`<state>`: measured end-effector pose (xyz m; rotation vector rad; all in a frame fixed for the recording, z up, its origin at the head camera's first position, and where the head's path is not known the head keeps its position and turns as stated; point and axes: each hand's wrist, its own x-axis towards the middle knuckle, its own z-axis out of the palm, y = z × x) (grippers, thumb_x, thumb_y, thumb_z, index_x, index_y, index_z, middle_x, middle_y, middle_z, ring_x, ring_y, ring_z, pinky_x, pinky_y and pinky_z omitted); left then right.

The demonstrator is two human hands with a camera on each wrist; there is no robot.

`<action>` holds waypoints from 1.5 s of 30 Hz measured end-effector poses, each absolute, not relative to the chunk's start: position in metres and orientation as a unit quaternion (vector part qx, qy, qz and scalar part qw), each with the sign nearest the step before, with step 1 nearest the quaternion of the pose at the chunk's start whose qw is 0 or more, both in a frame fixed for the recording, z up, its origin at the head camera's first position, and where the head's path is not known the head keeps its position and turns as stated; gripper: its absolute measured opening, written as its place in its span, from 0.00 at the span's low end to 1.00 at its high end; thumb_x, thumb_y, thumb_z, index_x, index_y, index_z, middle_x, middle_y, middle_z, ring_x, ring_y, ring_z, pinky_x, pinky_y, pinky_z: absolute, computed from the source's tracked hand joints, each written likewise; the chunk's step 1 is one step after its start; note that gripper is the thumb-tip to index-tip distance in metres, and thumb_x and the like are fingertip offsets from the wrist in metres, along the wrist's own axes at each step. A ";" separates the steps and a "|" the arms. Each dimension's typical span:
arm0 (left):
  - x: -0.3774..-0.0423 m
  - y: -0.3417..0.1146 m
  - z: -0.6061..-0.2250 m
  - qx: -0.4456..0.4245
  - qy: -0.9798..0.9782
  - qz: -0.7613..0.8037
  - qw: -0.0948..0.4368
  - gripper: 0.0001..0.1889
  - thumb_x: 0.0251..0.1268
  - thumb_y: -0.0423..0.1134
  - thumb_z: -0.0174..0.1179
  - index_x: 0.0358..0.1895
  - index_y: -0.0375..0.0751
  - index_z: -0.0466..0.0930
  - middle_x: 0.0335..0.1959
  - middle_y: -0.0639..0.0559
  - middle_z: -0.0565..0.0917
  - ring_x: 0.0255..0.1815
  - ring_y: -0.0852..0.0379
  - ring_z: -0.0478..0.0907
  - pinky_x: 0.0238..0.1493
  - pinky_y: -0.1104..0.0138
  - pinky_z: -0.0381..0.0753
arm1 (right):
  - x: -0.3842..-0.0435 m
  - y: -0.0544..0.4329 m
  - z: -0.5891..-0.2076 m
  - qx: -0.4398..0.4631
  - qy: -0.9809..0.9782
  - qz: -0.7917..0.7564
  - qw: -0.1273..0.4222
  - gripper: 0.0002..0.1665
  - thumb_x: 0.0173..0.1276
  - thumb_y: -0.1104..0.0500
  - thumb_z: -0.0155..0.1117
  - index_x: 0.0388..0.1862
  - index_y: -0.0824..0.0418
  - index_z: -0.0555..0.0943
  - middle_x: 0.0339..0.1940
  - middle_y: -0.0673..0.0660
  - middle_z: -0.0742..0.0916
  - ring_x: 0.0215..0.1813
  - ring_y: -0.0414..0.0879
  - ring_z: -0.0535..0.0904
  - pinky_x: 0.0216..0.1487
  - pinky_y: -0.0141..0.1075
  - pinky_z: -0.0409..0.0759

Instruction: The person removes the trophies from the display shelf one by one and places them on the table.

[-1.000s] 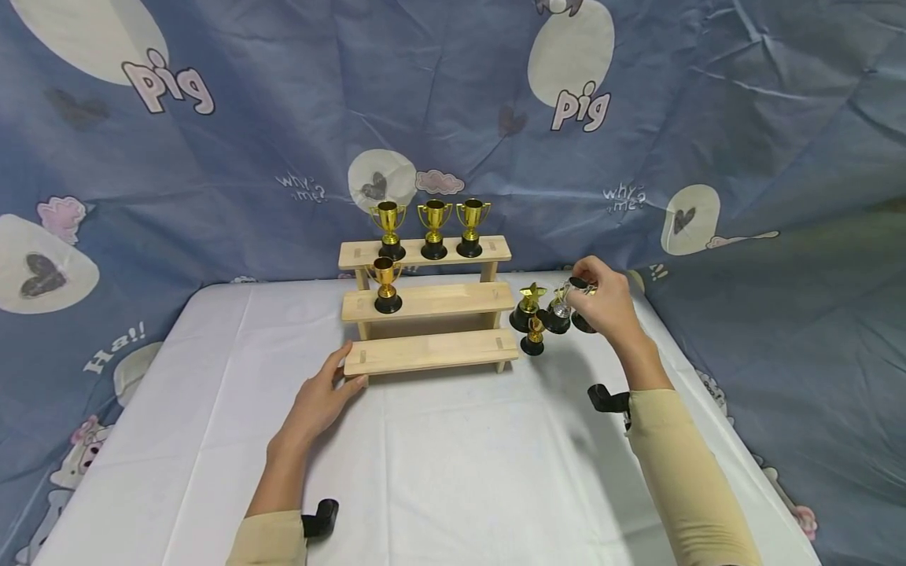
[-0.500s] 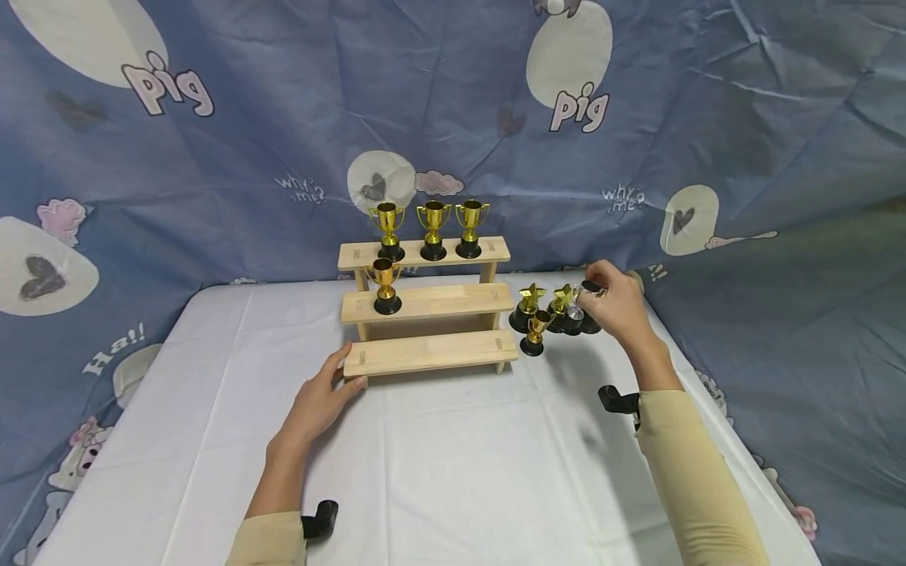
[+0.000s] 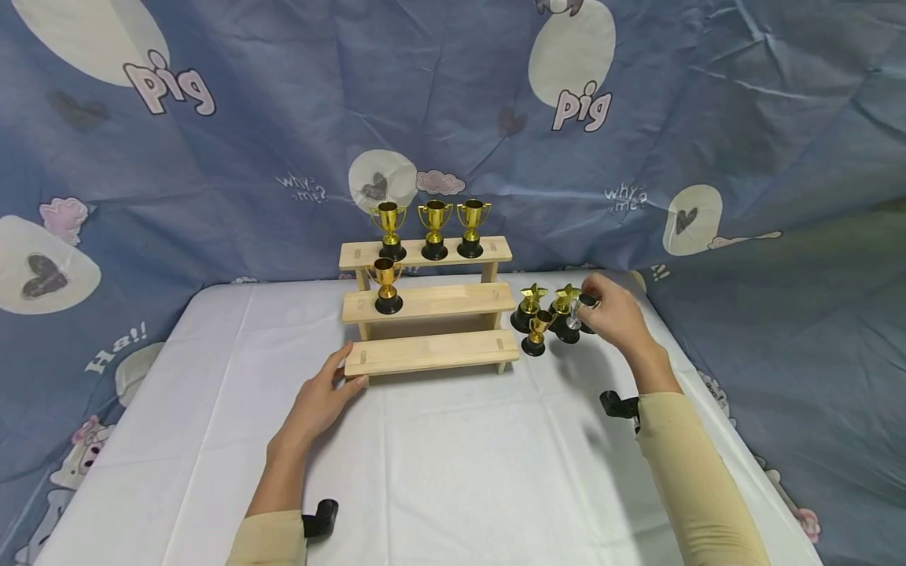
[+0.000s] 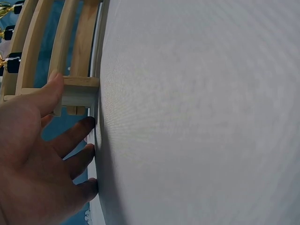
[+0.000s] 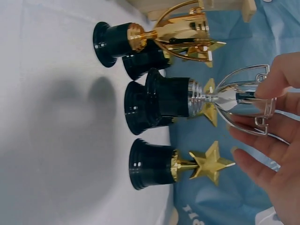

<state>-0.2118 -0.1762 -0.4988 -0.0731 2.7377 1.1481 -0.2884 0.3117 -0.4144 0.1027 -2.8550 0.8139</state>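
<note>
My right hand [image 3: 617,314] pinches the bowl of a silver trophy cup [image 5: 180,97] with a black base, thumb on one side and fingers on the other. The cup stands upright over or on the table; I cannot tell whether its base touches. Close around it are a small gold trophy cup [image 3: 535,334] and several gold star trophies [image 5: 206,161] on black bases. My left hand [image 3: 320,401] rests at the left end of the wooden tiered shelf [image 3: 432,352], its thumb touching the lowest step and other fingers [image 4: 77,161] spread by the tabletop.
Three gold trophy cups [image 3: 435,224] line the top step. A smaller gold-orange cup [image 3: 386,284] stands at the left of the middle step. White cloth covers the table [image 3: 453,472]; a blue patterned curtain [image 3: 453,118] hangs behind.
My right hand moved right with the silver cup, then slightly back toward me and left. The cup went from tilted to upright. My left hand and the shelf stayed put.
</note>
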 end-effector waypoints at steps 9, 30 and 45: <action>-0.211 -0.176 -0.497 -0.022 0.918 0.388 0.085 0.42 0.72 0.59 0.55 0.81 0.62 0.42 0.74 0.36 0.68 0.77 0.28 0.55 0.72 0.30 0.53 | -0.290 0.312 -0.427 0.045 -0.970 0.236 0.040 0.22 0.59 0.59 0.57 0.55 0.56 0.75 0.55 0.65 0.84 0.54 0.63 0.80 0.50 0.58 0.76; -0.210 -0.175 -0.498 -0.031 0.915 0.391 0.091 0.42 0.71 0.60 0.55 0.81 0.64 0.42 0.74 0.37 0.68 0.77 0.28 0.55 0.71 0.30 0.53 | -0.288 0.309 -0.438 0.041 -0.971 0.237 0.015 0.23 0.62 0.58 0.59 0.58 0.56 0.75 0.59 0.68 0.83 0.58 0.67 0.79 0.53 0.60 0.76; -0.211 -0.177 -0.499 -0.021 0.919 0.386 0.083 0.41 0.72 0.59 0.55 0.81 0.62 0.42 0.73 0.37 0.69 0.77 0.27 0.55 0.71 0.30 0.52 | -0.289 0.309 -0.442 0.037 -0.966 0.254 0.021 0.28 0.64 0.58 0.59 0.65 0.54 0.73 0.60 0.67 0.83 0.59 0.65 0.79 0.54 0.59 0.76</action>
